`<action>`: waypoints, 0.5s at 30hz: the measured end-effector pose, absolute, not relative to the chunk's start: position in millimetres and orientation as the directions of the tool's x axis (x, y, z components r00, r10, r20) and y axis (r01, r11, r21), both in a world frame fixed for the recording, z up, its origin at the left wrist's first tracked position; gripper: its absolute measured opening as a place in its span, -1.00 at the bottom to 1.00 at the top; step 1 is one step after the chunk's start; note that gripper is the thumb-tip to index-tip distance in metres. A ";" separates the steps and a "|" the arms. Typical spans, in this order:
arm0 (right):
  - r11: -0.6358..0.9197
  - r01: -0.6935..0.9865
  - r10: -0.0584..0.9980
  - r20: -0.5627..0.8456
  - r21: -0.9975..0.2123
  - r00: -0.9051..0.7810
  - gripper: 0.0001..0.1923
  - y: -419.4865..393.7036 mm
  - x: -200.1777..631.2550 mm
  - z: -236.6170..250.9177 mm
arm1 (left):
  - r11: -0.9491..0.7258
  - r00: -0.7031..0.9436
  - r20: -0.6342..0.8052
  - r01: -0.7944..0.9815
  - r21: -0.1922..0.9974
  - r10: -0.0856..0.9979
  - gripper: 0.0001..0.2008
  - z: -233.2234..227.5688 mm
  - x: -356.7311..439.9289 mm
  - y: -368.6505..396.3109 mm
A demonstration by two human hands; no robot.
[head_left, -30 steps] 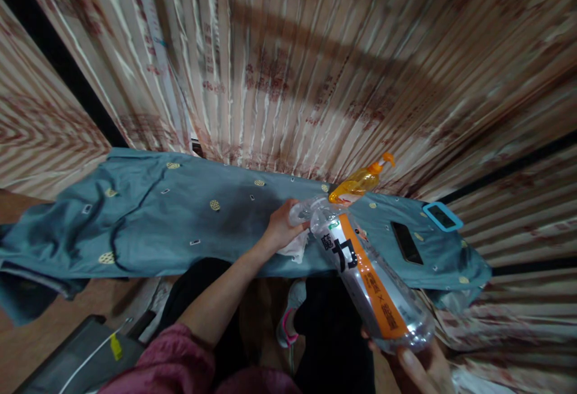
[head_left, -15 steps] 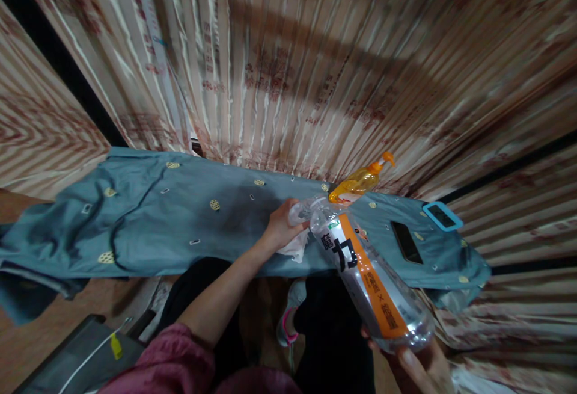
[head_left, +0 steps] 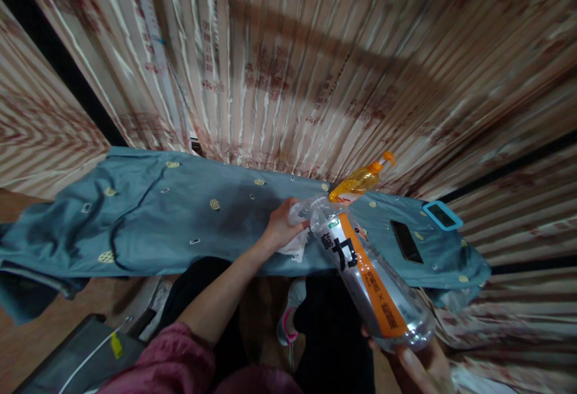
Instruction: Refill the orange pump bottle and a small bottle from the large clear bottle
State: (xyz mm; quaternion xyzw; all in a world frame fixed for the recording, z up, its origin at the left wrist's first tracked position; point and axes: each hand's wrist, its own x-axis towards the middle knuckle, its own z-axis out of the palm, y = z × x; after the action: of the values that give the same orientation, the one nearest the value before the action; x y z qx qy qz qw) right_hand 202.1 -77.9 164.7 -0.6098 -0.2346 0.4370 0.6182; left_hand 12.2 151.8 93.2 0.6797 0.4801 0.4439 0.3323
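Blue cloth (head_left: 157,225), right hand (head_left: 421,367) gripping bottle (head_left: 369,283)

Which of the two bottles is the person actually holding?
The clear bottle with the orange label, tilted between the left hand at its neck and the right hand at its base. The orange pump bottle is untouched.

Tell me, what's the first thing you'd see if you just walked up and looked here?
The big clear bottle with its orange stripe, tipped on a slant right in the middle: the right hand holds its bottom and the left hand grips its neck, with a white cloth under that hand. Behind it stands an orange pump bottle on the blue sheet, and striped curtains fill the whole background.
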 end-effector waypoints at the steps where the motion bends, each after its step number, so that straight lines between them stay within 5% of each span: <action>1: -0.119 -0.255 0.827 -0.238 -0.960 0.510 -0.25 -77.6 202.2 163.9 | -0.316 0.145 0.282 0.358 0.878 0.948 -0.63 93.4 12.2 151.8; 7: -0.121 -0.263 0.822 -0.245 -0.957 0.514 -0.34 -76.9 202.1 162.5 | -0.318 0.147 0.283 0.353 0.880 0.948 -0.63 93.0 12.9 152.1; 15: -0.163 -0.251 0.822 -0.272 -0.954 0.500 -0.17 -80.0 203.5 165.3 | -0.318 0.138 0.288 0.340 0.885 0.948 -0.63 93.4 13.5 151.8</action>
State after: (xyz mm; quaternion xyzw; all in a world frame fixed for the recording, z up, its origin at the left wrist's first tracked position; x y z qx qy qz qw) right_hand 203.5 -80.0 165.3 -0.6201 -0.2301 0.4439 0.6045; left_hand 13.5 151.8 93.4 0.6748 0.4770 0.4513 0.3368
